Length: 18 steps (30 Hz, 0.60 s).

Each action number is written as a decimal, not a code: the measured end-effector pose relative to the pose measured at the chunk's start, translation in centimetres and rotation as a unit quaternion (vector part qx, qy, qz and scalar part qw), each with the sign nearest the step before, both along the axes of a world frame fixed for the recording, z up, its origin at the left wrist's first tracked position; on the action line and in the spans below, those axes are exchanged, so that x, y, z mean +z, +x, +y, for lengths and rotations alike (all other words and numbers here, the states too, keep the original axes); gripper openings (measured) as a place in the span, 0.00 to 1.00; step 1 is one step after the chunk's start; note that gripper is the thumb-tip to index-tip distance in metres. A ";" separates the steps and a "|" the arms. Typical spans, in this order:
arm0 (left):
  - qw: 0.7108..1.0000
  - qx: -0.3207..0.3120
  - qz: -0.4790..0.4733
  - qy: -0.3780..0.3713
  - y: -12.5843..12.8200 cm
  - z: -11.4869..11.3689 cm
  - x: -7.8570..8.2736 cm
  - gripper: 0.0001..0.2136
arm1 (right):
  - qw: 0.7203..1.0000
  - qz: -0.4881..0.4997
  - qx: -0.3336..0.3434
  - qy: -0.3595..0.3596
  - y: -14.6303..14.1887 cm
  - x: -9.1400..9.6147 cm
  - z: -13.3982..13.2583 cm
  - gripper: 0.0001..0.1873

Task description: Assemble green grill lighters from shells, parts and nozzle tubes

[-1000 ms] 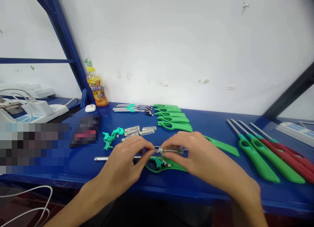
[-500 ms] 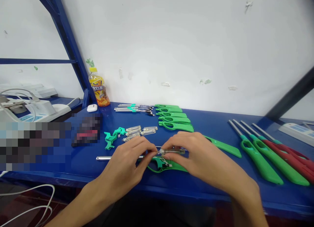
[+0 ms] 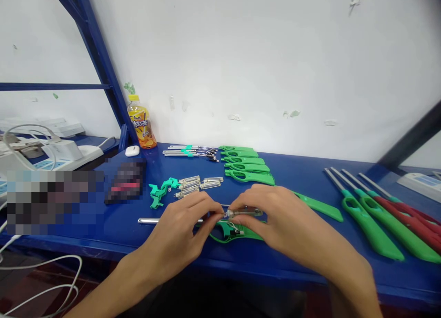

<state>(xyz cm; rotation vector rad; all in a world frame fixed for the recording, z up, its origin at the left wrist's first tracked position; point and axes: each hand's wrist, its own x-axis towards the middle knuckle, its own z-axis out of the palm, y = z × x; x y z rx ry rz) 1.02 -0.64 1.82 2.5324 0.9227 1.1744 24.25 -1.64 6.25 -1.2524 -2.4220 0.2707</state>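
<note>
My right hand [image 3: 275,212] pinches a clear lighter fuel tank [image 3: 247,211] between thumb and fingers, its nozzle end pointing left. At that end, the fingertips of my left hand [image 3: 188,224] are pressed together on a part too small to make out. Below both hands lies an open green lighter shell [image 3: 252,232], with a teal trigger [image 3: 225,230] and thin wires inside it. A metal lighter tube [image 3: 148,221] sticks out to the left from under my left hand.
Behind my hands lie several clear tanks [image 3: 189,186], teal triggers [image 3: 158,194], wired metal tubes [image 3: 179,153] and green shells [image 3: 250,176]. Lighters with green [image 3: 374,231] and red [image 3: 408,214] handles lie at right. A drink bottle [image 3: 142,127] and white case [image 3: 132,151] stand at back left.
The whole view has shifted slightly, so everything appears a little further right. Both hands keep the same pinching poses at the tank's nozzle end.
</note>
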 end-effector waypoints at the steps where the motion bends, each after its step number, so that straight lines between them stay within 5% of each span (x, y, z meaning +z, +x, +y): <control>1: 1.000 0.001 0.002 -0.002 0.0 0.0 0.0 0.09 | 1.000 -0.002 0.000 0.002 0.0 0.0 0.0 0.03; 18: 0.999 0.027 0.016 -0.042 0.0 0.3 -0.3 0.07 | 1.000 0.015 -0.009 -0.023 1.0 0.1 0.2 0.07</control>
